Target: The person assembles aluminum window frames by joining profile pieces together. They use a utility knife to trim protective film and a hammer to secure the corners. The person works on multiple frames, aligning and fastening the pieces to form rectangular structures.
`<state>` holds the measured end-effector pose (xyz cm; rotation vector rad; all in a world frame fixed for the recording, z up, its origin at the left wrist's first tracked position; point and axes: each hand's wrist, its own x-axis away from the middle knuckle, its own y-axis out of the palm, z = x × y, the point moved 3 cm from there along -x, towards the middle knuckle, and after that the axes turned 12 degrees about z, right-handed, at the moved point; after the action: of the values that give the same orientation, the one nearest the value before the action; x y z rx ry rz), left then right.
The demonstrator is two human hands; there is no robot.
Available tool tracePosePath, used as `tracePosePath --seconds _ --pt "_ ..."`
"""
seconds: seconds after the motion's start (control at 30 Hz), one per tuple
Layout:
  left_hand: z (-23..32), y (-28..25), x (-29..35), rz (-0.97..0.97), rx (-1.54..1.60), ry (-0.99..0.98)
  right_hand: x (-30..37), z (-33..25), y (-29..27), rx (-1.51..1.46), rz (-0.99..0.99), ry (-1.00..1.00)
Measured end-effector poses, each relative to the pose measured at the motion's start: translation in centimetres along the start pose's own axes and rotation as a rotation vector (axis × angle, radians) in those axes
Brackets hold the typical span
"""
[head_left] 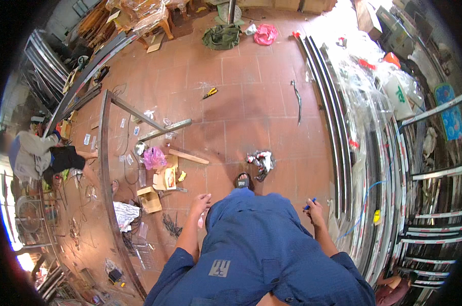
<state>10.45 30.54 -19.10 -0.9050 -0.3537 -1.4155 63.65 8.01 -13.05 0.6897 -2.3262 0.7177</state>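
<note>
My left hand (pixel 201 203) hangs beside my left hip, its fingers loosely bent and nothing visible in them. Nearest to it on the floor are an open cardboard box (pixel 149 200) and a strip of wood (pixel 189 156). Out to my right side, my right hand (pixel 315 211) is closed around a small blue object (pixel 307 207); its exact kind is too small to make out. Ahead of my sandalled foot (pixel 242 180) lies a crumpled black, white and red plastic bag (pixel 262 162).
On the left a metal frame (pixel 104 148) stretches along the tiled floor (pixel 241 107), near a seated person (pixel 34 153). Yellow-handled pliers (pixel 210 93) lie ahead. Long metal bars (pixel 328 122) line the right side. A pink bag (pixel 265 34) lies at the back.
</note>
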Motion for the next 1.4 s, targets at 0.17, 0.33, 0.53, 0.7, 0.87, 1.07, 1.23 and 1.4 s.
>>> tracePosePath --seconds 0.17,0.33,0.53,0.7,0.87,1.07,1.23,1.4 --pt "7.2 -0.6 -4.6 -0.007 0.01 0.006 -1.6 -1.3 -0.8 -0.019 0.021 0.03" --pt "18.9 2.7 -3.5 0.046 0.131 0.136 -3.7 -3.0 -0.8 0.192 0.003 -0.013" --pt "13.6 5.0 -4.7 0.095 0.087 0.287 -6.1 -8.4 3.9 0.168 0.024 -0.1" --pt "-2.3 1.3 -5.8 -0.059 -0.501 0.186 -8.0 -10.6 6.9 0.251 0.029 -0.142" --pt "-7.0 0.1 -4.8 0.011 -0.634 -0.067 -10.1 -11.2 6.7 0.079 0.0 -0.055" --pt "2.9 4.1 -6.8 -0.133 -0.748 -0.09 -14.9 -8.4 2.5 -0.029 0.152 0.157" --pt "24.3 15.8 -15.5 -0.105 -0.508 -0.054 -21.0 -4.3 -1.9 -0.261 0.284 0.357" --pt "48.2 38.3 -14.5 -0.042 -0.354 0.121 -28.2 -4.1 -5.8 -0.458 0.418 0.539"
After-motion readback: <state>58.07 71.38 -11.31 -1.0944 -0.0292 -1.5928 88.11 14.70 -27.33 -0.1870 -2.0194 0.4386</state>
